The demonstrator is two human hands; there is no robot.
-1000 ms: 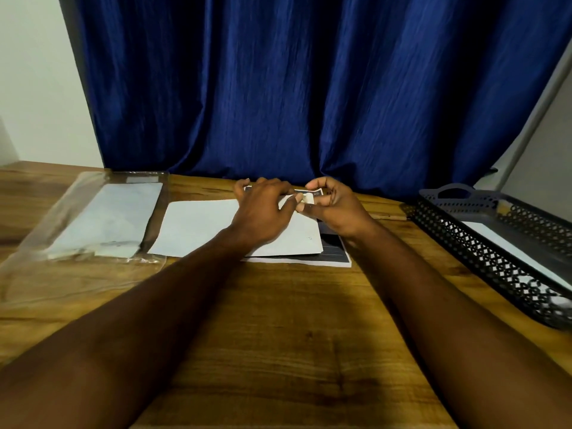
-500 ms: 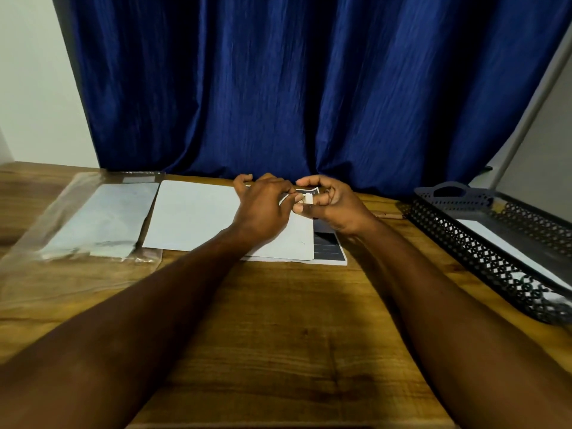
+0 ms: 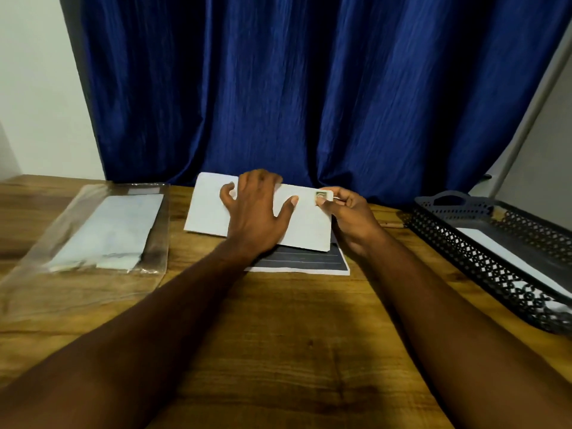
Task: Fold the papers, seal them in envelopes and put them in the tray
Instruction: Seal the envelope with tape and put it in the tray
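A white envelope (image 3: 305,222) lies at the far middle of the wooden table, with a small stamp (image 3: 321,195) at its top right corner. My left hand (image 3: 258,213) lies flat on the envelope with fingers spread. My right hand (image 3: 346,212) pinches the envelope's right corner, thumb beside the stamp. Under the envelope lies a dark lined sheet (image 3: 309,261) with a white border. The black lattice tray (image 3: 483,255) stands at the right and holds a white envelope (image 3: 507,258).
A clear plastic sleeve (image 3: 83,239) with white envelopes inside lies at the left. A blue curtain (image 3: 309,88) hangs right behind the table. A pale frame leans at the far right.
Both hands were bunched together over the stamp at the envelope's corner. Now my left hand has spread flat on the envelope and the stamp sits stuck on the corner.
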